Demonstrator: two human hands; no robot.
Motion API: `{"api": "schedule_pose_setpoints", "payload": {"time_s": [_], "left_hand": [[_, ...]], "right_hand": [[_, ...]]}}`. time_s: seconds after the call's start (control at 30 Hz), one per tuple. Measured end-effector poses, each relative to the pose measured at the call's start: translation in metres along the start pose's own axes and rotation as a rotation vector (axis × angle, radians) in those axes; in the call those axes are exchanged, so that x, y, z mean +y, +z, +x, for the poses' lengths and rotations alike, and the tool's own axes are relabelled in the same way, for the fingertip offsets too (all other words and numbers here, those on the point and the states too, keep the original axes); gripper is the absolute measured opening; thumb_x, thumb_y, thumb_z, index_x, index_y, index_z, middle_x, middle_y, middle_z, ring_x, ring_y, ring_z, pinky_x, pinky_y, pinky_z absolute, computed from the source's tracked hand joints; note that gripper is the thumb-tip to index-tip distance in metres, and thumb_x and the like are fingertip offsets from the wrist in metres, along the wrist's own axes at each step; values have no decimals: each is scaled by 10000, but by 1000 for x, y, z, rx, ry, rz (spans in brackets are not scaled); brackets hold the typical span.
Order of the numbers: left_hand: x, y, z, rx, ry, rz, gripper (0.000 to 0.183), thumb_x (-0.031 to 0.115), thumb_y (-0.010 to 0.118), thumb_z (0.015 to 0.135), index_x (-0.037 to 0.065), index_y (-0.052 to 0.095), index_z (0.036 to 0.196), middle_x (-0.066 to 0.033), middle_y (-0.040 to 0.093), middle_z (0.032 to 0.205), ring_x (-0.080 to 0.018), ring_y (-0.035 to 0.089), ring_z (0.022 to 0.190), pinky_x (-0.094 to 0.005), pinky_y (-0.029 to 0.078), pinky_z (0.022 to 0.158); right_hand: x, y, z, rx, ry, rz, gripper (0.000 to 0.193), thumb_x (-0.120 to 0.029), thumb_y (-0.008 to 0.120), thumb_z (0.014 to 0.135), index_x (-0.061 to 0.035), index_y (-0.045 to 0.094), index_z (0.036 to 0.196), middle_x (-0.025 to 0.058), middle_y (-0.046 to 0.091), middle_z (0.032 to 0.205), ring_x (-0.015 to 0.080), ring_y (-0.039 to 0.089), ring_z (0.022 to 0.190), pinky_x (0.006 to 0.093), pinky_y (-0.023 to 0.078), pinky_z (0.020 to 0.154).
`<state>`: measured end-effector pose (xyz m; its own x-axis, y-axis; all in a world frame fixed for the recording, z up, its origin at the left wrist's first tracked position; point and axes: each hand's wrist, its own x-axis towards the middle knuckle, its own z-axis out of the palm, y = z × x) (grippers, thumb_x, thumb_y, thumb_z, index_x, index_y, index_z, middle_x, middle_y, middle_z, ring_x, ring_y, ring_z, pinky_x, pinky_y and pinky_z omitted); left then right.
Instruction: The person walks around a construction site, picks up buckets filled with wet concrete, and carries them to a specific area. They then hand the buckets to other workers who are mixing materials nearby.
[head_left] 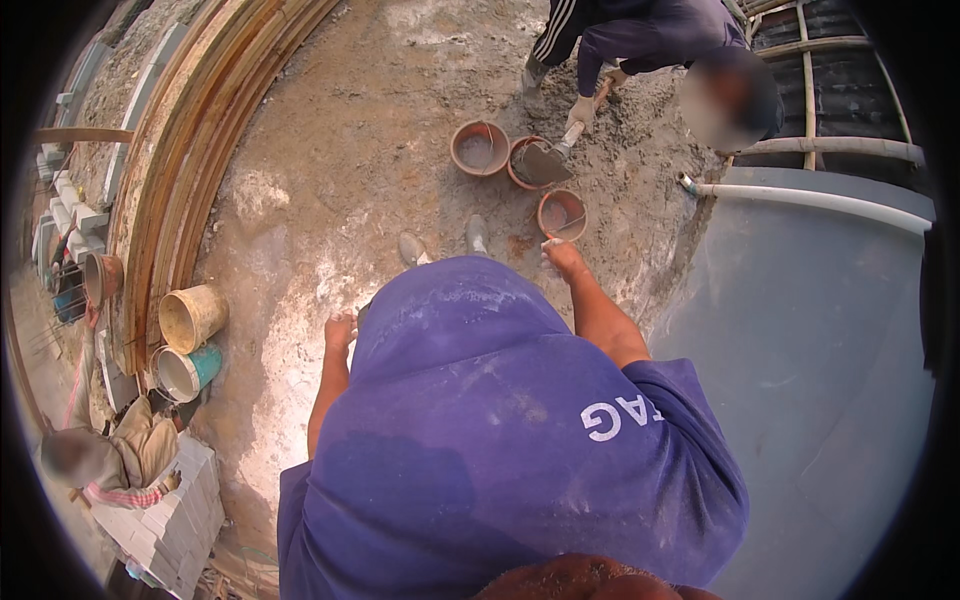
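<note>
My right hand (564, 258) reaches forward, fingers curled at the near edge of an orange bucket (562, 216). Whether they grip its rim or something beside it is hard to make out. Close to my left side hangs my left hand (341, 330), its fingers bent in. A dark edge shows beside it, mostly hidden by my shirt. Ahead, two more orange buckets stand together, a left one (480, 148) with grey material inside and a middle one (520, 172). A co-worker's gloved hands hold a shovel (546, 163) with its blade over the middle bucket.
The co-worker (650, 45) bends over at the far right. Long wooden boards (190, 150) run along the left, near a cream bucket (192, 318) and a teal one (190, 371). Another person (130, 455) sits by pale blocks (170, 510). A smooth grey surface (800, 400) spans the right, with a white pipe (810, 197).
</note>
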<state>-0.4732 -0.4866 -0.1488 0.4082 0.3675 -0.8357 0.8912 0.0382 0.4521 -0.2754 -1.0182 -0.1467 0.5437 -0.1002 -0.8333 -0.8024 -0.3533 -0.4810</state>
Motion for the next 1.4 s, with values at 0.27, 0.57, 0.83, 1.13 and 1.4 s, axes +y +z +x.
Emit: {"api": "schedule_pose_setpoints", "payload": {"time_s": [0.27, 0.57, 0.83, 1.13, 1.4], "left_hand": [[15, 0, -9, -6, -15, -19, 167, 228, 551, 955, 75, 566, 1021, -10, 597, 871, -114, 581, 754, -277, 479, 603], [27, -1, -16, -6, 19, -26, 145, 218, 552, 951, 81, 561, 997, 6, 596, 864, -108, 572, 746, -280, 476, 611], [22, -2, -11, 8, 22, 18, 136, 209, 548, 949, 86, 571, 1000, 1, 609, 881, -114, 582, 764, -287, 487, 620], [28, 3, -16, 13, -9, 20, 145, 204, 539, 951, 64, 566, 978, -22, 608, 897, -130, 598, 794, -301, 495, 629], [32, 4, -18, 8, -1, 2, 152, 185, 530, 944, 44, 567, 987, -35, 607, 894, -134, 598, 793, -291, 496, 620]], "right_hand": [[1, 1, 5, 29, -8, -66, 219, -219, 599, 881, -13, 652, 934, 87, 639, 803, 222, 619, 657, 384, 493, 589], [9, -2, 9, 22, 8, -90, 231, -227, 598, 882, -2, 646, 901, 100, 652, 815, 224, 612, 693, 386, 484, 646], [10, 2, 9, 67, -52, -242, 276, -260, 604, 868, 11, 652, 895, 111, 663, 827, 226, 602, 737, 385, 469, 706], [6, 3, 11, 62, -55, -190, 281, -251, 603, 860, 19, 654, 917, 114, 663, 830, 220, 603, 736, 389, 471, 694], [2, 0, 13, 58, -108, -259, 252, -213, 603, 852, 19, 652, 936, 105, 667, 865, 224, 609, 729, 395, 479, 692]]}}
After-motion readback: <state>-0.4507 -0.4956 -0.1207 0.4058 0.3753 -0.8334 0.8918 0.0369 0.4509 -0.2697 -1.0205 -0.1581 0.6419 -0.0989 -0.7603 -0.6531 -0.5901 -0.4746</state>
